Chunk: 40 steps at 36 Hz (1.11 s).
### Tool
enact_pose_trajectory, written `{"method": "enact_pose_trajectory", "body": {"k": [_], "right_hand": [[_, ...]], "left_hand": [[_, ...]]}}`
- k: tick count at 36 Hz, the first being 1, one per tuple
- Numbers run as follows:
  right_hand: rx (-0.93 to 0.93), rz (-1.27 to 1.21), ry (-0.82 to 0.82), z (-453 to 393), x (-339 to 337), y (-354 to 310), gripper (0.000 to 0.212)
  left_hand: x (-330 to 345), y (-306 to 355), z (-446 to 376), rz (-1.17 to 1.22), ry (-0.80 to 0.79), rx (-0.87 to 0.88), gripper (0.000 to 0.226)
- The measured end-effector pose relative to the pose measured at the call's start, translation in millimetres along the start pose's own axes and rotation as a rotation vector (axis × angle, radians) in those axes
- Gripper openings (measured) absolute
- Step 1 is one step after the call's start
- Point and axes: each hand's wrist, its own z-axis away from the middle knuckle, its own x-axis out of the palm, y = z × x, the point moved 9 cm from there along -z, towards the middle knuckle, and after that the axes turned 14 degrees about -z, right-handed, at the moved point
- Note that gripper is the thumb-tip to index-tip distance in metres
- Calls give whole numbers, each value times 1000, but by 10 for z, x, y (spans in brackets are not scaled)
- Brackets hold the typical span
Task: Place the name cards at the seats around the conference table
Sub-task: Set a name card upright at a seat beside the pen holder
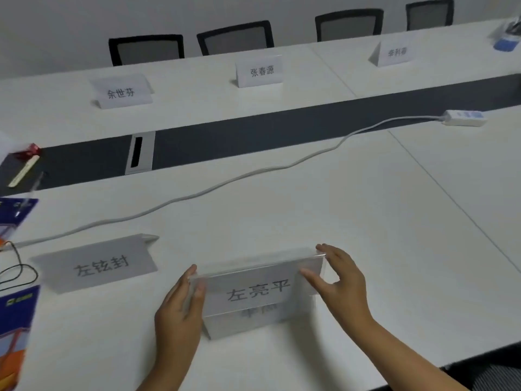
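The white conference table point(352, 207) carries a loose power cable point(197, 193) beyond the near name card point(258, 292), which stands at the front edge; left hand point(180, 309) and right hand point(338, 277) pinch its ends, and uneven release could tip or skew it

tabletop point(352, 221): white, with a dark grey strip point(253, 136) along its middle;
name cards point(258, 292): clear holders, white paper, black characters;
cable point(225, 182): pale grey;
power strip point(465, 117): white;
chairs point(235, 38): black frames, grey mesh backs;
box point(17, 320): blue and orange
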Motion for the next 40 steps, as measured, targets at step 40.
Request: {"method": "enact_pose_trajectory", "body": {"k": [40], "right_hand": [[319,19,395,-1257,-896,1443,34]], "left_hand": [[2435,615,-1165,-228,-591,210,12]]}}
